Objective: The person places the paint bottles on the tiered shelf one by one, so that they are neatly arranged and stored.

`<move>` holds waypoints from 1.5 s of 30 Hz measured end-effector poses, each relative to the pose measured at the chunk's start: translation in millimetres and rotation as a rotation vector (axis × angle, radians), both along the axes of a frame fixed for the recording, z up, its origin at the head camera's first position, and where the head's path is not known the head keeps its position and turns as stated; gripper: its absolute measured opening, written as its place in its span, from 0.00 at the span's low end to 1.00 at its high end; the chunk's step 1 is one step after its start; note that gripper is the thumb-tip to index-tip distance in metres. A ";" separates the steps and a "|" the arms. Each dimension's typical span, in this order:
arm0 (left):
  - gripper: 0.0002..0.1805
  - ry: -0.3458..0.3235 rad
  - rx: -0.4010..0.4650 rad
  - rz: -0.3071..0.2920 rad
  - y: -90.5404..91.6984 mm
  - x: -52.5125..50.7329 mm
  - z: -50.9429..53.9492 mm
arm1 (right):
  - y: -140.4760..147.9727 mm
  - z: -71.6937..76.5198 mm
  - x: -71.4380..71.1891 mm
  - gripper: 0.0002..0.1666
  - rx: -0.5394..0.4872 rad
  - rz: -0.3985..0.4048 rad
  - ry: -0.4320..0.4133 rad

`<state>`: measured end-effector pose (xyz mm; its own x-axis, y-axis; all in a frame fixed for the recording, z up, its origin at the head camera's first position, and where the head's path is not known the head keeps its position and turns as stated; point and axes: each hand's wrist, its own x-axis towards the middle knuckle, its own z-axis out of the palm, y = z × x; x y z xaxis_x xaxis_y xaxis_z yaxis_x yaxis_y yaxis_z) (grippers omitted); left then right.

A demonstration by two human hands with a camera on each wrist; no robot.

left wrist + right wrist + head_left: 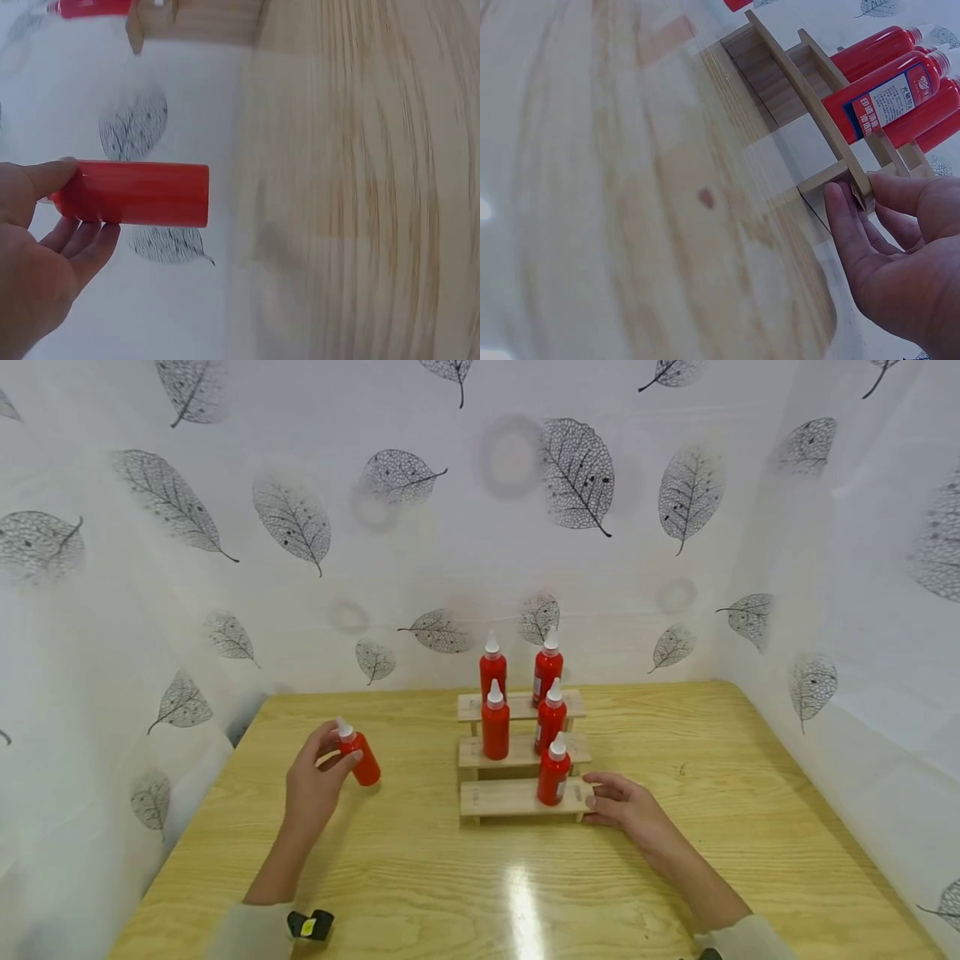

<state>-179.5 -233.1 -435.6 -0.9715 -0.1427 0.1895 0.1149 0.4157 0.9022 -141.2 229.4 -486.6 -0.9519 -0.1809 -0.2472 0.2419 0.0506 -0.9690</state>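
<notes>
My left hand (pixel 315 781) grips a red bottle (pixel 363 764) with a white pointed cap by its upper part, left of the rack. In the left wrist view the same bottle (pixel 142 193) sits between thumb and fingers, its flat base apart from the table. A three-step wooden rack (pixel 498 797) stands mid-table. With thumb and fingers my right hand (pixel 630 810) pinches the right end of its lowest step; the right wrist view shows this step (pixel 810 105) close up. On that step's right side stands a red bottle (pixel 553 777); its label (pixel 892 97) shows in the right wrist view.
Two red bottles stand on the middle step, one left (pixel 496 731) and one right (pixel 550 724). The top step holds two more, left (pixel 492 672) and right (pixel 547 675). A white leaf-print curtain (pixel 450 552) hangs behind and beside the wooden table (pixel 420 877).
</notes>
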 end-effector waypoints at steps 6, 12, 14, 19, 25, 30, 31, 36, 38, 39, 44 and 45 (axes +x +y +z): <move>0.30 0.046 0.043 -0.141 34.5 9.1 10.7 | 0.4 1.0 0.0 0.34 -0.005 -0.003 0.004; 0.30 0.112 0.054 -0.238 67.3 14.4 12.7 | 1.2 -0.2 0.8 0.34 -0.007 -0.003 0.002; 0.30 0.124 0.065 -0.270 77.8 16.5 14.3 | 1.5 -0.5 0.9 0.34 -0.004 0.000 0.003; 0.30 0.143 0.078 -0.348 102.5 19.0 17.1 | 2.4 -0.6 0.3 0.34 0.000 -0.002 0.002; 0.31 0.153 0.069 -0.424 126.2 20.6 13.0 | 1.6 -0.8 0.4 0.34 -0.002 0.002 0.000; 0.31 0.130 0.055 -0.464 140.5 21.6 7.4 | 0.2 -0.7 0.5 0.35 0.003 0.002 -0.008; 0.31 0.121 0.053 -0.470 142.7 21.8 6.7 | -0.1 -0.7 0.4 0.35 0.002 0.002 -0.008; 0.30 0.095 0.037 -0.477 150.5 21.7 6.2 | -0.6 0.0 -0.8 0.35 -0.004 0.006 -0.002; 0.31 0.095 0.042 -0.485 153.1 22.1 5.9 | 0.6 0.3 -0.1 0.34 0.000 0.003 -0.002; 0.31 0.096 0.039 -0.489 154.0 22.2 5.2 | 1.0 0.2 0.4 0.34 0.001 -0.001 -0.002; 0.31 0.098 0.016 -0.495 155.8 23.6 3.8 | 0.8 -2.3 3.0 0.34 0.003 -0.009 -0.010; 0.31 0.097 0.008 -0.494 156.3 24.0 4.1 | 0.9 -2.6 3.5 0.34 0.001 -0.012 -0.009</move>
<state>-155.4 -76.8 -431.5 -0.9012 0.3284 0.2829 0.3798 0.2837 0.8805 -137.7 230.4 -489.2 -0.9519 -0.1688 -0.2558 0.2513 0.0484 -0.9667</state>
